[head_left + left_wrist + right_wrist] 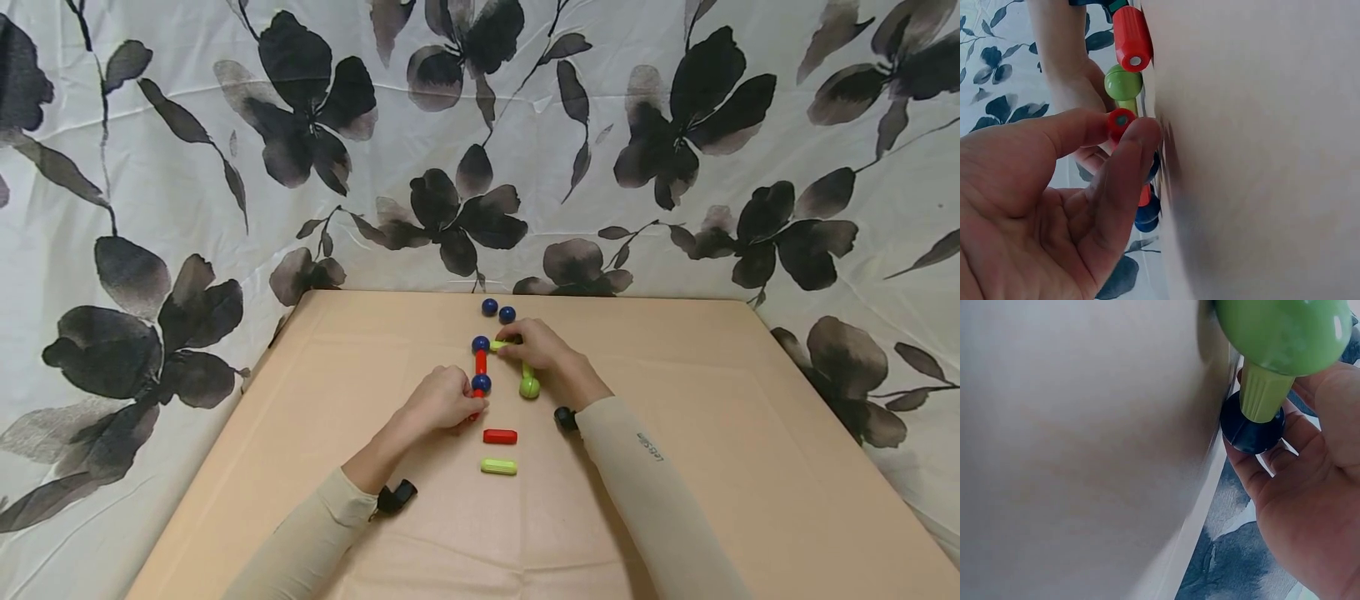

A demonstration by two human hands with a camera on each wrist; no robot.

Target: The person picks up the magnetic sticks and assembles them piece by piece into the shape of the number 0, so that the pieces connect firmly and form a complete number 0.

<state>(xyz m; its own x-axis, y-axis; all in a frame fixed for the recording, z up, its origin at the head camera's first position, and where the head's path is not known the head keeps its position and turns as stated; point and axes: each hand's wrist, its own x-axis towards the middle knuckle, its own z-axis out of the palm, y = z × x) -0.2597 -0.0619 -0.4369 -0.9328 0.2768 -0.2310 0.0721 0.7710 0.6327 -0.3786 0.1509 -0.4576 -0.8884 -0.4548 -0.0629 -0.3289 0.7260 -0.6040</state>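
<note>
Red rods and blue balls form a line at the middle of the table, with a red rod (481, 362) between an upper blue ball (481, 344) and a lower blue ball (482, 383). My left hand (442, 400) pinches another red rod (1121, 122) by thumb and fingertip at the line's near end. A yellow-green rod (497, 346) runs from the upper ball toward my right hand (547, 348). In the right wrist view, that hand's fingers hold a dark blue ball (1250, 428), from which a green rod (1265, 394) leads to a green ball (1285, 331).
Two loose blue balls (490, 307) lie beyond the joined pieces, near the table's far edge. Closer to me are a loose red rod (500, 437) and a loose yellow-green rod (498, 467). A flowered cloth (300, 125) hangs behind the tan table (675, 417).
</note>
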